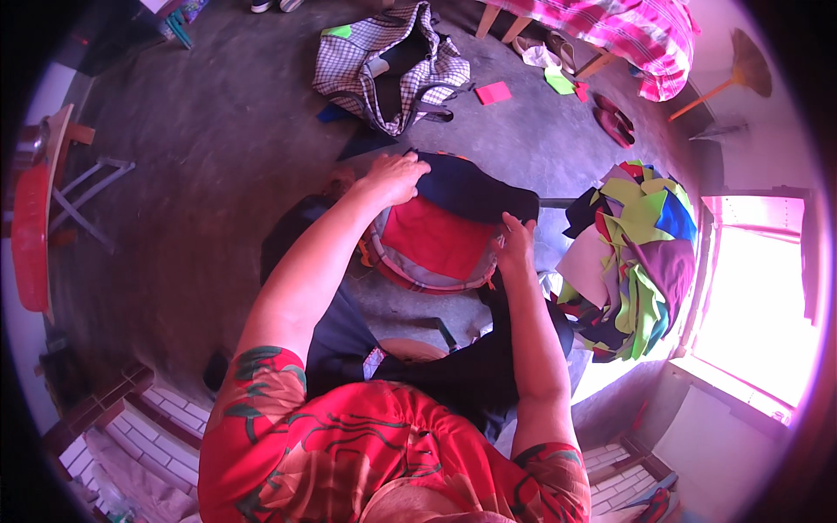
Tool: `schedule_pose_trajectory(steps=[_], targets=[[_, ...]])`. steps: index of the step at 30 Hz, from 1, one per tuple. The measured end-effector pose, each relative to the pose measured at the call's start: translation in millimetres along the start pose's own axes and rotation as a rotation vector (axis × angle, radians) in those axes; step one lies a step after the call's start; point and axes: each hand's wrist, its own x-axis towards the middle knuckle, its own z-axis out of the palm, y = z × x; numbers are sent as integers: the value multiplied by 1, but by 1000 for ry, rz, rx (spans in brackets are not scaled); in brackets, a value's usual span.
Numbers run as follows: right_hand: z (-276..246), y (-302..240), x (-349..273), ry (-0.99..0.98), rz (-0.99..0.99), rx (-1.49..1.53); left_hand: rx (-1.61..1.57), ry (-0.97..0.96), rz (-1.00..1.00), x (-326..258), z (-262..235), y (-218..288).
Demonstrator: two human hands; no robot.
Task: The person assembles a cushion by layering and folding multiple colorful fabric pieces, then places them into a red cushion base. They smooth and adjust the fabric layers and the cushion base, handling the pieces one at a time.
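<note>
A black piece of cloth (475,189) stretches between my two hands over the far part of a round, drum-like thing. Red cloth (432,240) covers the near part of its top, inside a pale wrapped rim (418,283). My left hand (397,180) is closed on the black cloth's left end, fingers bent over the edge. At the right, my right hand (516,244) pinches the cloth's right end close to the rim; its fingertips are partly hidden. The round thing rests between my knees, and its underside is mostly out of sight.
A tall heap of colourful cloth pieces (641,261) stands to my right. Ahead lies an open checked bag (392,70), with a red cloth piece (493,93) nearby. Brown shoes (614,120) and a broom (741,74) are at the far right. A folding-legged table (61,174) stands left.
</note>
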Motion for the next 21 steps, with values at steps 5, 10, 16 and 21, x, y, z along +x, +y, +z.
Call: schedule_pose_trajectory(steps=[5,10,16,21], targets=[[-6,-11,-5,13,-96,104,63,-119,8,1,1,6],[-1,-17,-19,45,-127,-67,70,-57,45,2,7,3],[11,-9,-26,17,-898,-881,196,-52,55,1,2,20],[13,-1,-53,-187,-920,-1476,237,-75,70,1,6,20]])
